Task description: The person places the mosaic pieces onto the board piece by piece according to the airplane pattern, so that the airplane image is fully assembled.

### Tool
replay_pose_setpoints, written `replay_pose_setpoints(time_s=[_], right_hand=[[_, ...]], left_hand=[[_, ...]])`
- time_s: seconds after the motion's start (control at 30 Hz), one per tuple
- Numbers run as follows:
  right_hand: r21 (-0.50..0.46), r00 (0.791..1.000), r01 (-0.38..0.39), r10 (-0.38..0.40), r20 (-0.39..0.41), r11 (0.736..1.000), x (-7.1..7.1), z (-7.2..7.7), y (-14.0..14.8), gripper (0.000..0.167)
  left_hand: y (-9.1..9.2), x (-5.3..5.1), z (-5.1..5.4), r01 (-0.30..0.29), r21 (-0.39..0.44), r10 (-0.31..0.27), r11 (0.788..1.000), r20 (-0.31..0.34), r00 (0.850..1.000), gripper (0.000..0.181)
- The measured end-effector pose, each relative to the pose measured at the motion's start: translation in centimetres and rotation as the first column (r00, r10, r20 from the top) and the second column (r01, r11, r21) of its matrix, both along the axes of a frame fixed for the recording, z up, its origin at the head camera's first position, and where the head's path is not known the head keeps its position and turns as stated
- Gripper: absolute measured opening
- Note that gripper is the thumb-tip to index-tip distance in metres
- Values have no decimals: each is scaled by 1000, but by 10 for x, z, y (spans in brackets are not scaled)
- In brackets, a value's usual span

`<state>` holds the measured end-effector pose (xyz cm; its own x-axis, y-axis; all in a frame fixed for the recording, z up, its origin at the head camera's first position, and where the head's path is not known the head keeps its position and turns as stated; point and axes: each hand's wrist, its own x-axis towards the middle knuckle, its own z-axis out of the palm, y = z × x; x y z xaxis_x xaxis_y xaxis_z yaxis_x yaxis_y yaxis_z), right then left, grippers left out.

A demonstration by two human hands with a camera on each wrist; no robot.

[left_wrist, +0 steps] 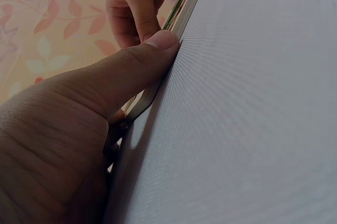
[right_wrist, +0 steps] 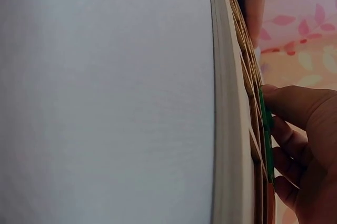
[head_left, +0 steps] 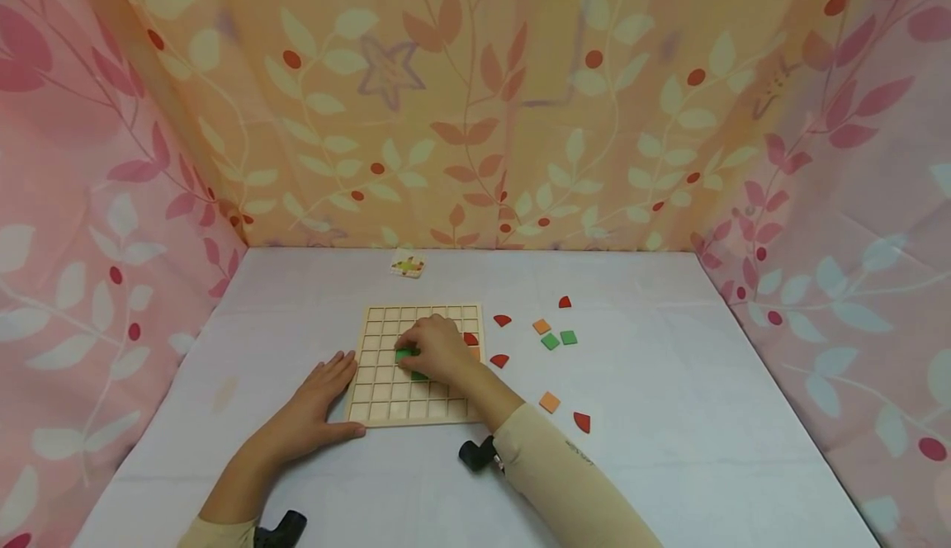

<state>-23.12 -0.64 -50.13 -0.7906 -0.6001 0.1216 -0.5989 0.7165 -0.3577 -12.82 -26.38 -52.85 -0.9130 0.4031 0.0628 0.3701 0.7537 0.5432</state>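
Note:
A wooden grid board (head_left: 379, 399) lies on the white cloth. My right hand (head_left: 438, 351) is over its middle, pinching a green square tile (head_left: 403, 356) at the grid between thumb and curled fingers. In the right wrist view the thumb touches the green tile (right_wrist: 265, 103), low against the grid. Another green tile (head_left: 419, 375), a red quarter-round piece (head_left: 470, 339) and an orange tile (head_left: 475, 353) lie on the board, partly covered by that hand. My left hand (head_left: 315, 408) rests at the board's left side, fingers extended, its thumb touching the near left corner.
Right of the board lie loose red quarter-round pieces (head_left: 502, 320), orange squares (head_left: 549, 402) and green squares (head_left: 568, 337). A small picture card (head_left: 407, 265) is beyond the board. Patterned cloth walls (head_left: 475, 119) stand at the back and sides.

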Motion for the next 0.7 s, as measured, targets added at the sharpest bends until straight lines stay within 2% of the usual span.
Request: replay_pose_setpoints(time_s=[0.33,0.53,0.7], right_hand=[[-20,1000,-6,6,11,1000,0,2,-2,22],[-4,1000,-5,5,16,1000,2,4,-3,23],[17,1000,-23,23,8,1000,7,18,2,28]], left_hand=[[0,0,0,13,2,-13,1000,-36,999,111],[0,-1,1,3,1,-3,1000,4,1000,114],[1,0,1,2,5,-2,1000,10,1000,114]])
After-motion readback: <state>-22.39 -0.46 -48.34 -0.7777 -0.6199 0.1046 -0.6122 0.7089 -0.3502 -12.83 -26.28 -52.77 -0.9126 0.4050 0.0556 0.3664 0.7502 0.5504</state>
